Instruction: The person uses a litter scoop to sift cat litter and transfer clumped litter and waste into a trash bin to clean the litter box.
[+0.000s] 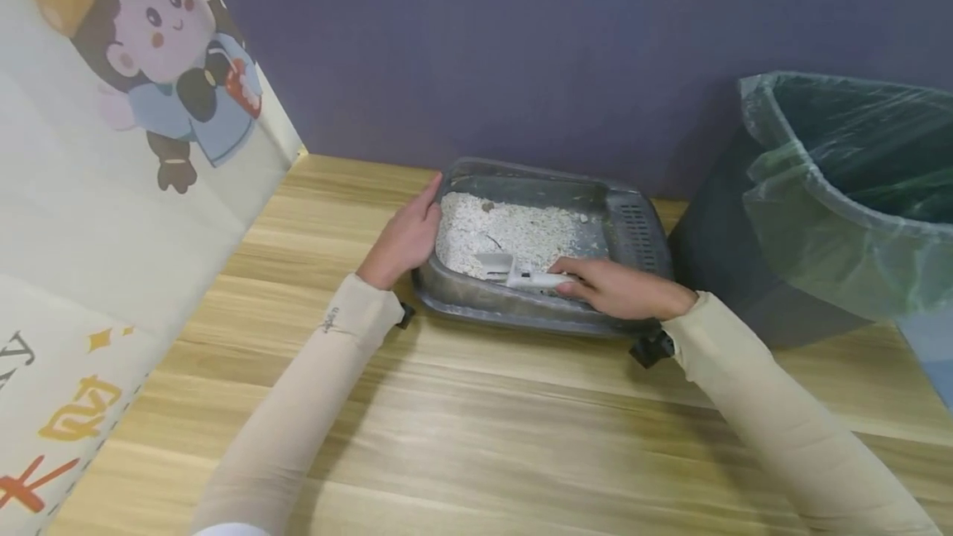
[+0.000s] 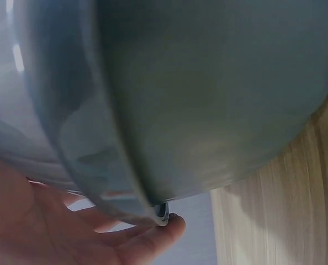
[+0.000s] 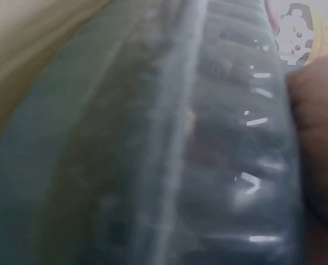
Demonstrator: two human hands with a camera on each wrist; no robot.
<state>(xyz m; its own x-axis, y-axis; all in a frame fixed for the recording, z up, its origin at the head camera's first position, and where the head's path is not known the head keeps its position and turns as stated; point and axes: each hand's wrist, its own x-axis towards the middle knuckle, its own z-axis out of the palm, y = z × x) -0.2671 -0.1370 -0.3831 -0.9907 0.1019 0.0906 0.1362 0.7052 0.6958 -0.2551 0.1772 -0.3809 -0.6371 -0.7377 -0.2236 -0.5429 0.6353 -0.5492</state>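
A grey litter box (image 1: pixel 487 298) stands on the wooden tabletop, with white pellet litter (image 1: pixel 514 226) spread over its left and middle part. My left hand (image 1: pixel 405 242) grips the box's left rim; in the left wrist view its fingers (image 2: pixel 150 240) curl at the lip of the rim. A white litter scoop (image 1: pixel 532 279) is held by its handle in my right hand (image 1: pixel 621 288), which reaches over the front rim. The scoop's head lies low at the litter near the front wall. In the right wrist view the box wall covers most of the picture.
A dark trash bin (image 1: pixel 733 222) lined with a clear plastic bag (image 1: pixel 834 246) stands close to the box's right end. Behind the box rises a dark blue-grey wall (image 1: pixel 521 48). A white panel with a cartoon figure (image 1: pixel 179 64) borders the wooden tabletop (image 1: pixel 476 437) at left.
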